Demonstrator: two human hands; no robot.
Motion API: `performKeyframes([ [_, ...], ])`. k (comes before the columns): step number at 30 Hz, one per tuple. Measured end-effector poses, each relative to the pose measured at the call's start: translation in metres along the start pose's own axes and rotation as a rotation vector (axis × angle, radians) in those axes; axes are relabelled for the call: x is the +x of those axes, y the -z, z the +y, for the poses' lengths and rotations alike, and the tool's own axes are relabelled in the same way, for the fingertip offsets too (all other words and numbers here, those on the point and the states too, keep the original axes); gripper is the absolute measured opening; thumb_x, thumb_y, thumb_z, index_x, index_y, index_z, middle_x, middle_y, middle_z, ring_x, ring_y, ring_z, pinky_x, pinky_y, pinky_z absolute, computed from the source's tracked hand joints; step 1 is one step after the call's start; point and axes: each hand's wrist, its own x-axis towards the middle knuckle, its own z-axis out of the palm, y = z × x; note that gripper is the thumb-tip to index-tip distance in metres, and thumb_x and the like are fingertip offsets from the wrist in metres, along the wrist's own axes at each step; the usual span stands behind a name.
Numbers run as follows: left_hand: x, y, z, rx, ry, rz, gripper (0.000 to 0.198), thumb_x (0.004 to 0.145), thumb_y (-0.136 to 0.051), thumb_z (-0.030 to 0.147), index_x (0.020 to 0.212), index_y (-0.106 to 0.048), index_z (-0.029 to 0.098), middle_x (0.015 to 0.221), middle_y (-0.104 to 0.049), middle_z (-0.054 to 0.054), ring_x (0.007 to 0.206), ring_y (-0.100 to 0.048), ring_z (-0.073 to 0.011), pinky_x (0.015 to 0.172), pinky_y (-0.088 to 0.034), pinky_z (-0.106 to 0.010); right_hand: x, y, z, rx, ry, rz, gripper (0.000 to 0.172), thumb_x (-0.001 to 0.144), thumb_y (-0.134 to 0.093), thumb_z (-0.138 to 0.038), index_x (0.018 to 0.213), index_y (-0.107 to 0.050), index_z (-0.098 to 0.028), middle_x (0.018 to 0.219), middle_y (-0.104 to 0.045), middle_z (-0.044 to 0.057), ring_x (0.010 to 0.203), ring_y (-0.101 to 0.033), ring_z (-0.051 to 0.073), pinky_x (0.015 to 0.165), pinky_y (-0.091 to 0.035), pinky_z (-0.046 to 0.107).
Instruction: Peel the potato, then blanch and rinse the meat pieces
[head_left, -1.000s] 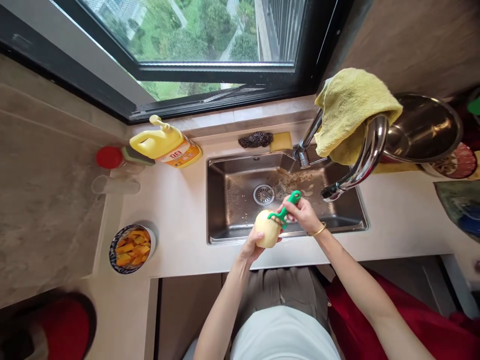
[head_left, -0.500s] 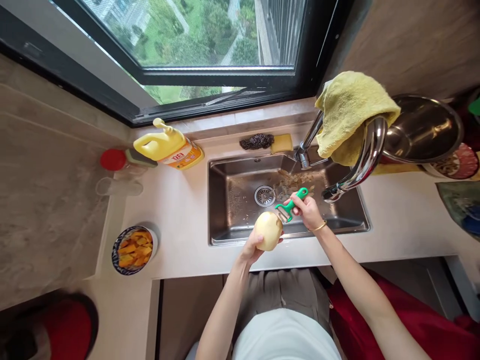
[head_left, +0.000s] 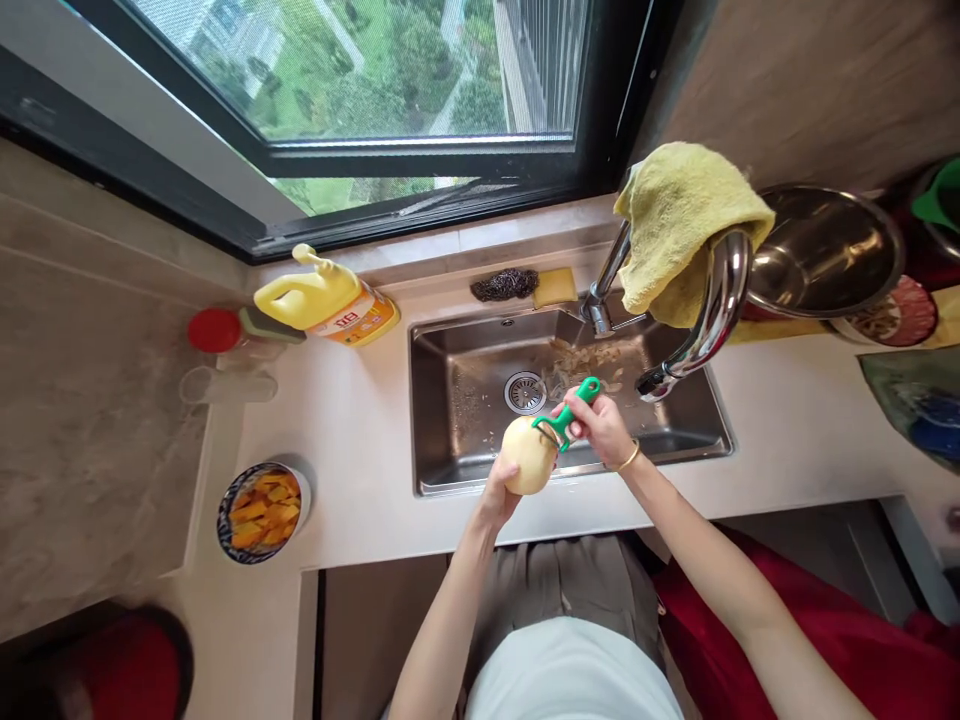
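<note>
The left hand [head_left: 496, 498] cups a pale, mostly peeled potato [head_left: 527, 458] from below, fingers closed around its near side, just over the front edge of the sink [head_left: 457, 440]; the right hand [head_left: 604, 428] is wrapped tight on a green peeler [head_left: 568, 411], whose head rests on the potato's top right shoulder. The likely trouble is a slip; the bare flesh looks wet and smooth, so a hard stroke could skid the blade off toward the left fingertips, or twist the potato loose so it drops into the basin among the peelings [head_left: 581, 360]. The potato also sits close to the rim, so a fumble could send it onto the tabletop [head_left: 360, 430] instead. The peeler's long axis runs diagonally, handle up and away toward the faucet [head_left: 709, 310], head pointing down-left at the potato; the potato itself reads almost round from here, so its long axis cannot be told.
</note>
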Motion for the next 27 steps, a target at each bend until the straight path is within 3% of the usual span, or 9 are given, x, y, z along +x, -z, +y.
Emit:
performKeyframes([
  [5,0.000,-0.006,-0.005,-0.004,-0.009,0.028,0.075,0.065,-0.068,0.047,0.129,-0.048,0.014,0.115,-0.062,-0.013,0.106,-0.057,-0.0309,0.093,-0.043,-0.043,-0.025,-0.027,-0.010,-0.034,0.015,-0.141,0.034,0.076,-0.064,-0.052,0.078,-0.053,-0.020,0.074,-0.067,0.003,0.044,-0.045,0.008,0.042,-0.039,0.024],
  [10,-0.003,-0.009,-0.003,0.024,-0.017,-0.018,0.078,0.062,-0.073,0.042,0.130,-0.047,0.015,0.115,-0.062,-0.013,0.105,-0.057,-0.0314,0.093,-0.042,-0.044,-0.017,-0.015,-0.007,-0.095,0.018,-0.217,0.032,0.077,-0.064,-0.050,0.080,-0.055,-0.020,0.076,-0.067,0.003,0.045,-0.047,0.009,0.043,-0.040,0.024],
  [12,-0.005,-0.004,-0.006,0.003,0.004,0.017,0.080,0.058,-0.076,0.040,0.129,-0.047,0.016,0.114,-0.063,-0.013,0.106,-0.057,-0.0321,0.093,-0.042,-0.045,0.002,0.001,-0.003,-0.150,0.062,-0.112,0.035,0.074,-0.066,-0.052,0.078,-0.056,-0.019,0.073,-0.067,0.003,0.045,-0.047,0.009,0.042,-0.039,0.024],
  [15,-0.008,0.004,-0.012,-0.036,0.035,0.072,0.080,0.057,-0.076,0.039,0.128,-0.046,0.018,0.117,-0.062,-0.013,0.110,-0.056,-0.0335,0.093,-0.043,-0.046,0.027,0.025,0.000,-0.210,0.130,0.150,0.040,0.068,-0.069,-0.057,0.071,-0.054,-0.019,0.066,-0.065,0.002,0.042,-0.043,0.009,0.039,-0.036,0.024],
  [17,-0.006,0.007,-0.013,-0.031,0.032,0.097,0.077,0.060,-0.075,0.038,0.128,-0.047,0.017,0.117,-0.061,-0.013,0.111,-0.055,-0.0338,0.093,-0.043,-0.046,0.029,0.028,0.000,-0.201,0.142,0.203,0.041,0.068,-0.067,-0.058,0.072,-0.054,-0.020,0.066,-0.064,0.002,0.041,-0.042,0.009,0.039,-0.035,0.024],
  [19,-0.003,0.007,-0.012,-0.014,0.018,0.115,0.074,0.062,-0.073,0.036,0.128,-0.046,0.016,0.117,-0.062,-0.014,0.111,-0.056,-0.0333,0.094,-0.043,-0.046,0.018,0.017,-0.002,-0.154,0.125,0.113,0.038,0.072,-0.065,-0.057,0.077,-0.054,-0.021,0.070,-0.066,0.003,0.042,-0.043,0.009,0.039,-0.035,0.025],
  [23,0.001,0.002,-0.006,-0.011,0.006,0.077,0.075,0.064,-0.073,0.033,0.131,-0.045,0.016,0.122,-0.060,-0.014,0.112,-0.055,-0.0323,0.097,-0.041,-0.046,0.001,-0.007,0.003,-0.089,0.013,-0.203,0.035,0.076,-0.064,-0.053,0.080,-0.054,-0.020,0.077,-0.068,0.003,0.043,-0.044,0.008,0.041,-0.037,0.024],
  [25,-0.003,0.003,-0.005,-0.040,0.039,0.073,0.075,0.063,-0.074,0.034,0.130,-0.045,0.016,0.122,-0.060,-0.013,0.111,-0.056,-0.0328,0.097,-0.041,-0.046,0.012,-0.001,0.011,-0.116,0.012,-0.192,0.037,0.074,-0.066,-0.053,0.078,-0.055,-0.019,0.073,-0.067,0.003,0.044,-0.045,0.008,0.042,-0.038,0.023],
  [27,-0.008,0.007,-0.007,-0.082,0.080,0.088,0.076,0.061,-0.074,0.036,0.128,-0.047,0.016,0.117,-0.063,-0.013,0.108,-0.058,-0.0337,0.095,-0.042,-0.048,0.029,0.016,0.018,-0.156,0.038,-0.041,0.041,0.068,-0.070,-0.055,0.075,-0.054,-0.018,0.069,-0.066,0.002,0.043,-0.044,0.007,0.040,-0.037,0.022],
])
